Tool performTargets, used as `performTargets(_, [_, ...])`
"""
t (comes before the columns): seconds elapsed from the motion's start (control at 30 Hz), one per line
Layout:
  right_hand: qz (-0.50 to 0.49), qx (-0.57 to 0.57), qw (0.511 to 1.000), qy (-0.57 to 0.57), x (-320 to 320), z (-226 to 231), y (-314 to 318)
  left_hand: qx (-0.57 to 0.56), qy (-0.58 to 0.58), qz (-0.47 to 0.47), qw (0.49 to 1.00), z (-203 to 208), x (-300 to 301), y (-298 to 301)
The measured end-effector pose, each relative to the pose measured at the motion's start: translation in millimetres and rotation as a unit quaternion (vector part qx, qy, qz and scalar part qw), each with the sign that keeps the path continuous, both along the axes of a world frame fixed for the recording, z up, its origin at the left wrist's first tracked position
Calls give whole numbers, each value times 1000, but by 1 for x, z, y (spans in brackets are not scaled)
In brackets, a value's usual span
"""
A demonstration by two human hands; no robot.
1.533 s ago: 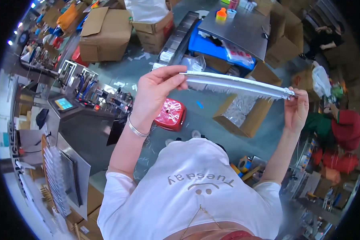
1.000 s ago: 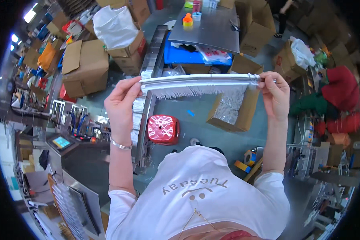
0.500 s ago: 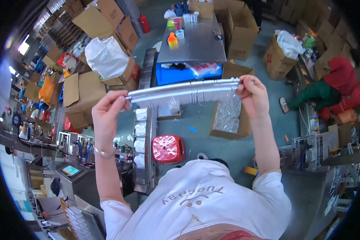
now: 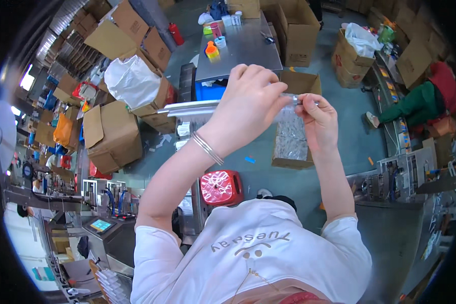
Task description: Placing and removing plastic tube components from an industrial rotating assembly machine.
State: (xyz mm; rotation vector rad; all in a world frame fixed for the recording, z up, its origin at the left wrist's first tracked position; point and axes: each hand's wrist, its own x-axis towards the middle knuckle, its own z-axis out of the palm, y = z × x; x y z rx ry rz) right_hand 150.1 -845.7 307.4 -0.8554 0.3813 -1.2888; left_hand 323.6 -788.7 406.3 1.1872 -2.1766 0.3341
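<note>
Held out level in front of me is a long bundle of thin rods (image 4: pixel 190 107), silvery and white, with a pale fringe of fine strips hanging below. My right hand (image 4: pixel 317 119) pinches its right end between thumb and fingers. My left hand (image 4: pixel 254 104) reaches across to the right, its fingers curled over the bundle close to my right hand. The back of that hand covers the middle of the rods, and its fingertips are partly hidden. The left end of the bundle sticks out beyond my left wrist, unsupported.
Beneath my hands stands an open carton (image 4: pixel 290 147) of clear-wrapped pale pieces. A red stool (image 4: pixel 221 187) is near my body. Ahead is a metal table (image 4: pixel 238 50) with cups. Cartons (image 4: pixel 111 131) stand left; a person in red and green (image 4: pixel 423 104) sits at right.
My left hand has left the bundle's left end and moved right, over the rods to near my right hand. The right hand keeps its pinch. The view has shifted slightly.
</note>
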Motion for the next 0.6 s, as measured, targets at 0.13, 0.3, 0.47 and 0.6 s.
performTargets(0.13, [-3,7,1000,-1,-1,4,7,87,5,-19,996,-8,-6,-6])
performTargets(0.3, [7,-2,1000,-7,-5,1,8,55,43,-32,997,-8,-11,-5])
performTargets(0.47, [17,3,1000,-1,-4,0,7,51,76,-18,996,-6,-12,-5])
performTargets(0.6, [33,-2,999,-10,0,2,9,84,64,-27,994,-13,-11,-3])
